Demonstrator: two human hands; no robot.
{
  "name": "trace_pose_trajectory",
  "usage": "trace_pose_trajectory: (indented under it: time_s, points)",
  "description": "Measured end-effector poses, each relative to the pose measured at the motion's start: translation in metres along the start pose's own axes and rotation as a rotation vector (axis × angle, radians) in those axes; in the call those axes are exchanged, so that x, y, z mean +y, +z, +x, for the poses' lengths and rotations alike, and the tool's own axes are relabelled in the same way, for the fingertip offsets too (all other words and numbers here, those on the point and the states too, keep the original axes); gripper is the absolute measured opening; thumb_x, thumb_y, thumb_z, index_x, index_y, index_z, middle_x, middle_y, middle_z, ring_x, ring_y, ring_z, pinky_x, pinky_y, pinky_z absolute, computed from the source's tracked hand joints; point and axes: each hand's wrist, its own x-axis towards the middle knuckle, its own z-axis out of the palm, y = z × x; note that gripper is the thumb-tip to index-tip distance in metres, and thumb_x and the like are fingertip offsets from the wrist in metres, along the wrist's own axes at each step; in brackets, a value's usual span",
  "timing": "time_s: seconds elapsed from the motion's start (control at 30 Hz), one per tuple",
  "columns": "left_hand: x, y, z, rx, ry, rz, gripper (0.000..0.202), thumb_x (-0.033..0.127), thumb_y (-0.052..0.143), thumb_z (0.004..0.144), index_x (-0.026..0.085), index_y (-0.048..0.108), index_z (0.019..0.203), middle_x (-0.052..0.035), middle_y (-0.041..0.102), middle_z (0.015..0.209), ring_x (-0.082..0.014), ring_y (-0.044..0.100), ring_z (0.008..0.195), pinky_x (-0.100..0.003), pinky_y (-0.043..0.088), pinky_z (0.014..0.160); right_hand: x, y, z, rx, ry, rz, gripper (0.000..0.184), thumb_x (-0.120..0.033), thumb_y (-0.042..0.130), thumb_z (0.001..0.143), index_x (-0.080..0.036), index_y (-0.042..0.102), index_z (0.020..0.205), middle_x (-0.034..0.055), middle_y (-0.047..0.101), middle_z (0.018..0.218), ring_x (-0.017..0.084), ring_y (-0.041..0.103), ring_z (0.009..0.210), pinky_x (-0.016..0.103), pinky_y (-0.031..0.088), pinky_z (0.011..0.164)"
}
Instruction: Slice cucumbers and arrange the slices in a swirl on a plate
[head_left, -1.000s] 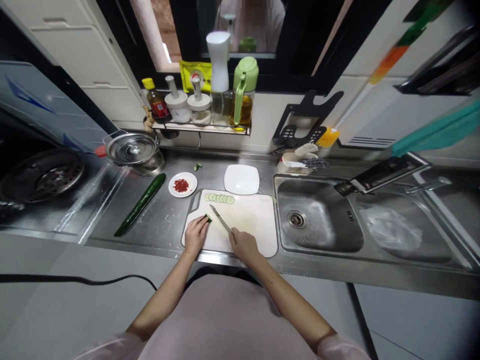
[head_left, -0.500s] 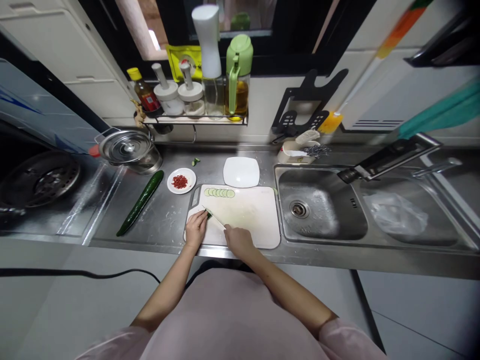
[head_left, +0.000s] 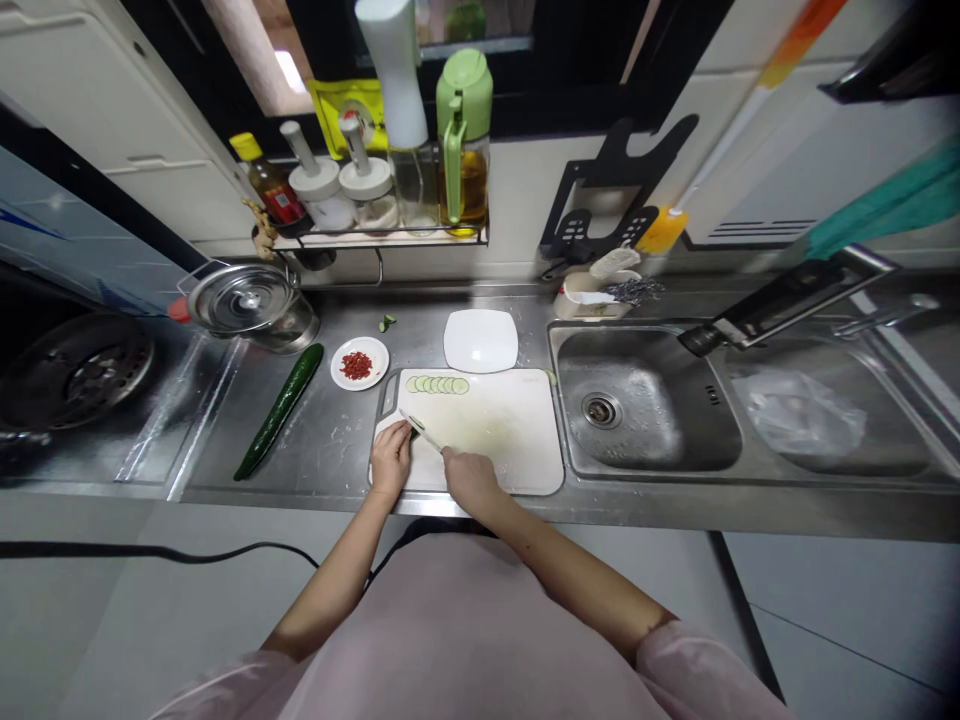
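Observation:
A white cutting board (head_left: 510, 440) lies on the steel counter in front of me. My left hand (head_left: 391, 462) is closed on a small green cucumber piece (head_left: 413, 431) at the board's left side. My right hand (head_left: 469, 478) grips a knife (head_left: 420, 430) whose blade rests against that piece. A row of thin cucumber slices (head_left: 437, 385) lies along the board's far edge.
A whole cucumber (head_left: 279, 410) lies left of the board, beside a small plate of red chilli (head_left: 359, 363) and a white square plate (head_left: 481, 340). A lidded pot (head_left: 247, 303) stands far left. The sink (head_left: 645, 410) is to the right. A condiment rack (head_left: 375, 235) hangs on the wall.
The knife blade has come from the right and lowered onto the cucumber piece under my left hand. The camera view has tipped downward a little.

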Motion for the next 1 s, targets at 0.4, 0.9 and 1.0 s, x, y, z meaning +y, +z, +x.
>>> trace_pose_trajectory:
  time_s: [0.4, 0.9, 1.0]
  points:
    - [-0.004, 0.002, -0.003, -0.014, 0.008, 0.015, 0.028, 0.024, 0.043, 0.092, 0.021, 0.068, 0.102, -0.0091, 0.068, 0.109, -0.0196, 0.060, 0.103, -0.040, 0.047, 0.094, -0.007, -0.007, 0.007, 0.006, -0.007, 0.029, 0.027, -0.009, 0.038, 0.088, -0.012, 0.056, 0.108, 0.0156, 0.070, 0.094, 0.024, 0.068, 0.094, 0.031, 0.049, 0.074]
    - [-0.006, 0.001, -0.001, -0.028, 0.021, -0.015, 0.028, 0.024, 0.041, 0.092, 0.021, 0.068, 0.101, -0.0088, 0.069, 0.108, -0.0196, 0.061, 0.104, -0.040, 0.048, 0.094, -0.013, -0.007, 0.013, 0.007, 0.004, 0.054, 0.024, -0.011, 0.043, 0.088, -0.013, 0.058, 0.107, 0.0160, 0.070, 0.097, 0.023, 0.067, 0.095, 0.028, 0.048, 0.076]
    - [-0.006, 0.001, -0.001, -0.035, 0.026, -0.025, 0.028, 0.023, 0.042, 0.092, 0.021, 0.067, 0.102, -0.0089, 0.068, 0.108, -0.0195, 0.061, 0.104, -0.039, 0.047, 0.094, -0.011, -0.007, 0.013, -0.005, 0.001, 0.056, 0.026, -0.010, 0.043, 0.087, -0.012, 0.058, 0.108, 0.0161, 0.070, 0.098, 0.023, 0.067, 0.096, 0.029, 0.048, 0.077]
